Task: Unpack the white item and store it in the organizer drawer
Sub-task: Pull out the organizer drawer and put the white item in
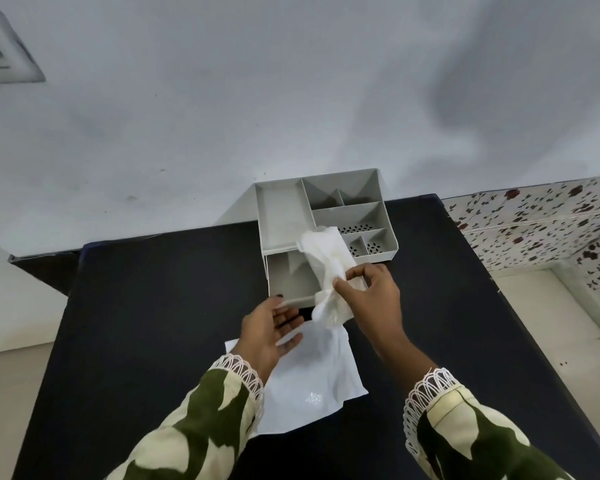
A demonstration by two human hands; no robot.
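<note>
While the right hand point(368, 296) reaches in over the front edge of the organizer point(326, 216), its thumb and fingers are pinched together on the white item point(326, 268), so that grip is clamped on it about midway down. The wrist bends inward, with a green and cream patterned sleeve point(465, 431) with a lace cuff behind it. The item looks soft and crumpled. Its upper end lies over the organizer's top tray, across the divider near the small perforated compartments, and its lower end hangs past the front of the organizer drawer point(291, 282), just short of the worktop point(136, 323).

The left hand point(271, 330) sits just in front of the pulled-out drawer, palm turned up and toward the item, fingers spread and apart, holding nothing. One fingertip seems to touch the drawer's front lip, but I can't say for sure. It's right beside the item's lower end without gripping it.

Nearer than the organizer, between the two forearms, a flat white plastic wrapper point(309, 386) lies on the dark worktop. The drawer itself looks open, and I can't see anything lying on its floor.
</note>
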